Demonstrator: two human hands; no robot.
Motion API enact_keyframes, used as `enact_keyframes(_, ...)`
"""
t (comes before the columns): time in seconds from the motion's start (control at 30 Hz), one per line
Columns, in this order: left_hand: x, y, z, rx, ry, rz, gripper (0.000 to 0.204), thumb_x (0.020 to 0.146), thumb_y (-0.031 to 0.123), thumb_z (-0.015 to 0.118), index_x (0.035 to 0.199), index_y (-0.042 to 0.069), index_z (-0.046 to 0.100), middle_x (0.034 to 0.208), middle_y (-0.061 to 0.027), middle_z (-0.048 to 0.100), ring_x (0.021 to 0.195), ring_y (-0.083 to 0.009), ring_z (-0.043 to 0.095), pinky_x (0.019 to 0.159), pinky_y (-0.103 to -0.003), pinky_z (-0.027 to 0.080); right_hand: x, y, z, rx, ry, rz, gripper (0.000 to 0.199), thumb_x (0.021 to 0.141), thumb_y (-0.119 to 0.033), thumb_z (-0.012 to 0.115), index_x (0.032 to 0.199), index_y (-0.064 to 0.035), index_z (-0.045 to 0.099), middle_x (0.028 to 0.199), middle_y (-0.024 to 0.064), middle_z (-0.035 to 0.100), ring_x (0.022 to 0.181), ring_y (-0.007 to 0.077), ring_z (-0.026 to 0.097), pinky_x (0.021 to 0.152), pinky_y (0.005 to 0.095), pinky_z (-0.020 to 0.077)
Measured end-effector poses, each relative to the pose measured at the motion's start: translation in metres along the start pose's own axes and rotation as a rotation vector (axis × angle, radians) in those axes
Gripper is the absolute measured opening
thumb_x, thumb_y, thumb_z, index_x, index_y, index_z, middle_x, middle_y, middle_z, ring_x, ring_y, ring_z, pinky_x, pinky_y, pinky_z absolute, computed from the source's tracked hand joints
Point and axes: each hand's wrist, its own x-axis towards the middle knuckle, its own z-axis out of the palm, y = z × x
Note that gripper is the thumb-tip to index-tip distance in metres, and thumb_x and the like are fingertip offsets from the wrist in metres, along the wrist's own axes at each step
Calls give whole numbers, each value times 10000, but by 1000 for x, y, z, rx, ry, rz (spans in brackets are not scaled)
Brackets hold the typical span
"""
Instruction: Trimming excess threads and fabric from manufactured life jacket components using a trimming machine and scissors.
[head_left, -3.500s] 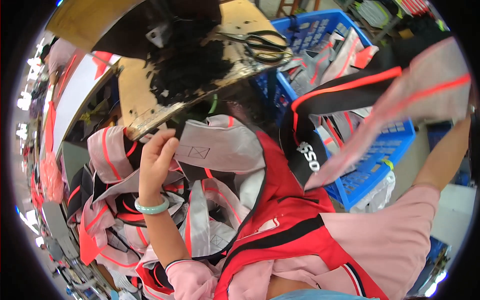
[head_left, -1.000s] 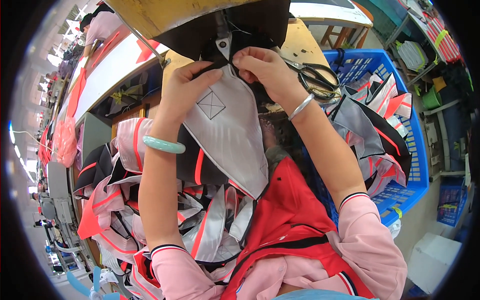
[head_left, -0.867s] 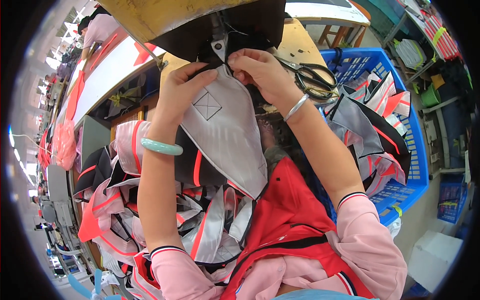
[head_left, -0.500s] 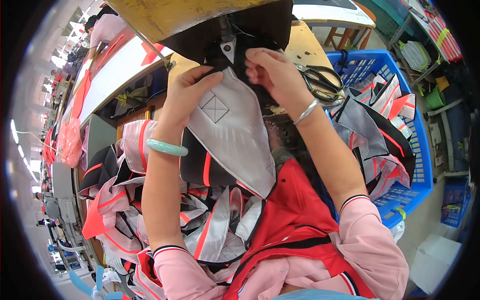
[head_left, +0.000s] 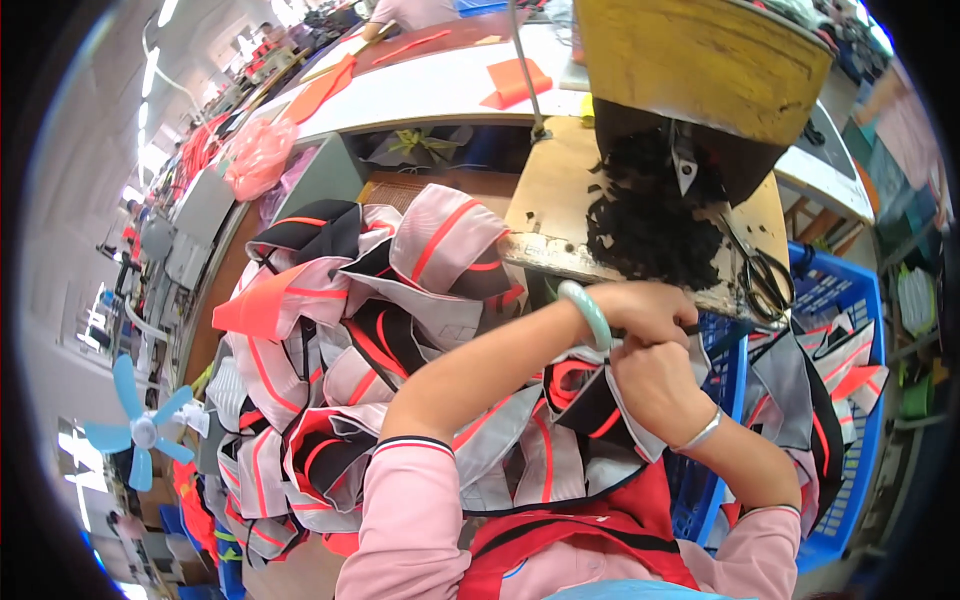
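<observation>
1. Grey-and-black cloth strap (head_left: 600,418), bunched right of centre; I can't tell its long axis or direction.
2. Left hand (head_left: 652,312): fingers curled, against the right hand (head_left: 655,388), also curled; I can't tell what either grips.

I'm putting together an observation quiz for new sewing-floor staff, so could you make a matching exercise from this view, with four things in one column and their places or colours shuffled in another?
Things:
1. Fan
2. Loose scraps
3. Green bangle
4. Silver bracelet

Places or colours:
a. Worn at the wrist of the right hand
b. Has light blue blades
c. Heaped on the wooden board
d. Worn at the wrist of the left hand

Right pairs: 1-b, 2-c, 3-d, 4-a
</observation>
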Motion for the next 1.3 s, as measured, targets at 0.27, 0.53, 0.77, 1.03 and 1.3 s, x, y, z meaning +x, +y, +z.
enact_keyframes(0.27, -70, -26, 41, -344, 107, 0, 453, 926, 361, 569, 1228, 23, 577, 1157, -138, 622, 1107, -213, 565, 944, -326, 440, -33, 55, -18, 533, 168, 101, 112, 762, -178, 675, 783, -70, 655, 751, 107, 617, 654, 293, 624, 565, 375, 480)
enact_keyframes(0.53, -86, 14, 80, 44, 684, 38, 230, 864, 127, 605, 1075, 39, 639, 984, -164, 646, 892, -337, 628, 760, -390, 509, -42, 59, -51, 675, 194, 251, 146, 755, -146, 710, 832, -36, 652, 773, 112, 610, 638, 275, 616, 564, 348, 472)
enact_keyframes(0.77, -85, 8, 64, 12, 649, 46, 152, 830, 135, 593, 934, 41, 651, 886, -161, 646, 825, -350, 623, 719, -409, 500, -44, 59, -57, 215, 143, 17, 218, 698, -230, 742, 850, -95, 665, 879, 71, 600, 903, 288, 589, 802, 416, 446)
enact_keyframes(1.03, -84, -17, 28, -293, 146, 148, 302, 969, 254, 493, 1124, 14, 588, 987, -106, 602, 917, -173, 564, 835, -324, 451, -32, 76, -34, 675, 314, -152, 135, 712, -135, 723, 785, -60, 636, 757, 80, 615, 745, 273, 588, 724, 363, 425)
enact_keyframes(1.3, -76, -11, 28, -687, 244, 8, 422, 760, 334, 788, 938, 36, 547, 862, 25, 547, 794, -52, 492, 702, -209, 411, -42, 93, -31, 727, 144, -2, 130, 766, -184, 702, 815, -70, 662, 681, 108, 602, 685, 281, 582, 633, 351, 434)
